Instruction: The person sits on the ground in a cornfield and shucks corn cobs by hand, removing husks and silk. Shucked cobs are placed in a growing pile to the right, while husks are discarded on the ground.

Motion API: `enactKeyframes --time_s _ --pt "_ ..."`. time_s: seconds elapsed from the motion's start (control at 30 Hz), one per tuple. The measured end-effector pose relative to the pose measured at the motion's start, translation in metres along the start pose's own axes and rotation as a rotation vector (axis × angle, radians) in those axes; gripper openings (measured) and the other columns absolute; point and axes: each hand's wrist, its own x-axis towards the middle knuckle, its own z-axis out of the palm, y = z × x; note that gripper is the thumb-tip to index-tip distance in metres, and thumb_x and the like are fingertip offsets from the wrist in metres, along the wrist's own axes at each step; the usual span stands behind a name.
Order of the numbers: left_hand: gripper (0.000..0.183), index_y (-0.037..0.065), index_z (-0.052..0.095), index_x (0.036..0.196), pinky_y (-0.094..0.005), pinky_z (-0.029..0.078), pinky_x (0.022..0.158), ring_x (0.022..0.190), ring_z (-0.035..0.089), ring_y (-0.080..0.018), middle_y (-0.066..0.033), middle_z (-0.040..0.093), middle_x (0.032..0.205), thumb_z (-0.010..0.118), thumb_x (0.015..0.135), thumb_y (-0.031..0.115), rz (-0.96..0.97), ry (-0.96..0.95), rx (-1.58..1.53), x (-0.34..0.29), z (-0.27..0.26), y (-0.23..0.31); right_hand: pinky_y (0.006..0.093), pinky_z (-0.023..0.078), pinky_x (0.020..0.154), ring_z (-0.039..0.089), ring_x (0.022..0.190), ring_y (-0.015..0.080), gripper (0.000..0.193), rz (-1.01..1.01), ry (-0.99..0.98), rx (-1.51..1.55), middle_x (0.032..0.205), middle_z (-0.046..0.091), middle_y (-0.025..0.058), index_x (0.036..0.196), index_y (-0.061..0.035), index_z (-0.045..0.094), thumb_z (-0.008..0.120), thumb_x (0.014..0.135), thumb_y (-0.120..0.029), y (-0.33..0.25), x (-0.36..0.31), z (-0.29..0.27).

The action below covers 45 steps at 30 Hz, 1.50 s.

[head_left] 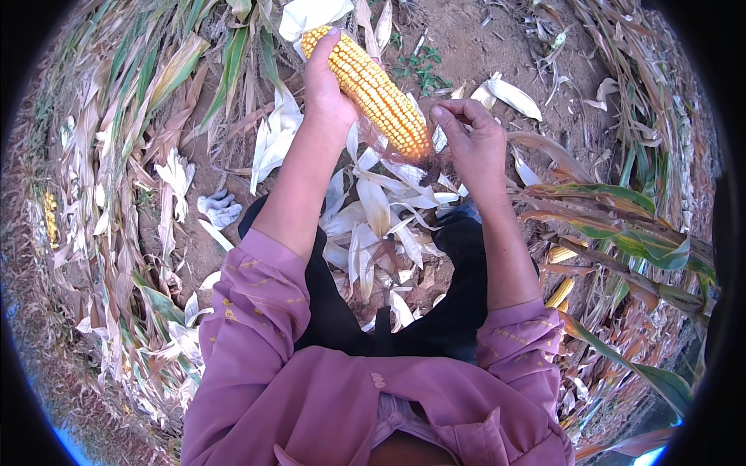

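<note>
A yellow ear of corn (371,87) slants across the upper middle, its kernels bare. My left hand (326,92) is wrapped round its upper end, thumb along the near side. White husk (311,17) still shows at that end. Reddish-brown corn silk (426,165) hangs from the lower tip. Close to this tip, my right hand (472,144) has thumb and forefinger pinched together; what lies between them, if anything, is too small to make out. Under the ear, peeled pale husks (377,210) are heaped on the ground between my knees.
Dry corn stalks and leaves (148,109) line the left side, and more green and brown leaves (614,210) reach in from the right. A grey-white glove (220,208) lies on the soil. Other ears of corn (559,293) lie at the right, and a white-husked piece (514,98) lies ahead.
</note>
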Motion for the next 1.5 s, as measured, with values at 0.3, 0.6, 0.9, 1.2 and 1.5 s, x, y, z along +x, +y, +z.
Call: enactKeyframes --time_s 0.3,0.6,0.9,1.2,1.5 --pt "0.046 0.005 0.043 0.113 -0.0496 0.050 0.077 0.089 0.056 -0.0336 -0.0135 0.051 0.101 0.063 0.082 0.033 0.102 0.072 -0.085 0.003 -0.005 0.011 0.0422 0.051 0.068 0.065 0.078 0.0330 0.017 0.090 -0.328 -0.888 0.082 0.067 0.0121 0.089 -0.0122 0.066 0.059 0.086 -0.027 0.015 -0.001 -0.035" --pt "0.038 0.006 0.048 0.109 -0.0459 0.051 0.079 0.090 0.057 -0.0296 -0.0106 0.054 0.098 0.061 0.084 0.030 0.139 0.120 -0.124 0.007 -0.007 0.012 0.0295 0.048 0.064 0.060 0.067 0.0130 0.029 0.067 -0.340 0.061 0.077 0.067 0.0070 0.096 -0.0032 0.068 0.067 0.084 -0.030 0.001 0.003 -0.028" --pt "0.038 0.006 0.048 0.109 -0.0472 0.049 0.081 0.090 0.057 -0.0309 -0.0104 0.055 0.097 0.060 0.084 0.032 0.142 0.159 -0.130 0.008 -0.009 0.018 0.0369 0.050 0.065 0.066 0.072 0.0241 0.021 0.097 -0.391 -0.216 0.076 0.068 0.0104 0.081 -0.0036 0.066 0.068 0.081 -0.024 0.007 0.004 -0.033" --pt "0.039 0.006 0.048 0.111 -0.0456 0.047 0.085 0.096 0.056 -0.0293 -0.0102 0.055 0.104 0.059 0.085 0.032 0.163 0.144 -0.124 0.006 -0.010 0.021 0.0396 0.051 0.065 0.065 0.075 0.0270 0.019 0.005 -0.120 -0.713 0.089 0.063 0.0096 0.090 -0.0075 0.062 0.066 0.081 -0.024 0.018 0.004 -0.039" --pt "0.040 0.007 0.049 0.115 -0.0426 0.043 0.091 0.101 0.054 -0.0262 -0.0086 0.056 0.108 0.058 0.086 0.033 0.181 0.165 -0.111 0.005 -0.006 0.016 0.0322 0.050 0.068 0.057 0.081 0.0210 0.034 -0.540 -0.048 -0.387 0.102 0.057 0.0023 0.102 -0.0146 0.062 0.076 0.071 -0.020 -0.022 -0.002 -0.011"
